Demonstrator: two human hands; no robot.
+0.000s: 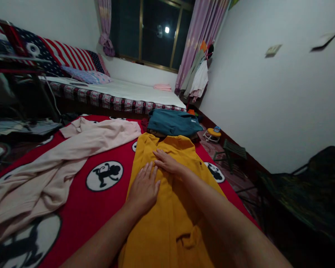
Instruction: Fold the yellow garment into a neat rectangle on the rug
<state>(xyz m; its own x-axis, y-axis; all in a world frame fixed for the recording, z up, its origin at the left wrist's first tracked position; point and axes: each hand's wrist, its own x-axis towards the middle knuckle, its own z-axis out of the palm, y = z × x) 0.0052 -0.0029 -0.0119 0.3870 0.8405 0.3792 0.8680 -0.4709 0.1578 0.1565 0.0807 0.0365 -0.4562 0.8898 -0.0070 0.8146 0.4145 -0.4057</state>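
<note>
A yellow garment (162,219) lies lengthwise in front of me on a red blanket (80,216) with round monkey prints. My left hand (145,186) rests flat on its left part, fingers stretched out and pointing away from me. Just beyond and to the right, my right hand (166,160) also lies on the cloth, its fingers extended to the left. Neither hand grips anything. Behind the yellow garment sits a pile of folded clothes with a teal one (174,123) on top. A pale pink garment (69,156) is spread out on the left.
Across the back stands a bed with a white sheet (134,91). On the right are a dark folding chair (309,190), a small green stool (233,149) and a round yellow stool (213,133). A cluttered desk (19,70) is at the left edge.
</note>
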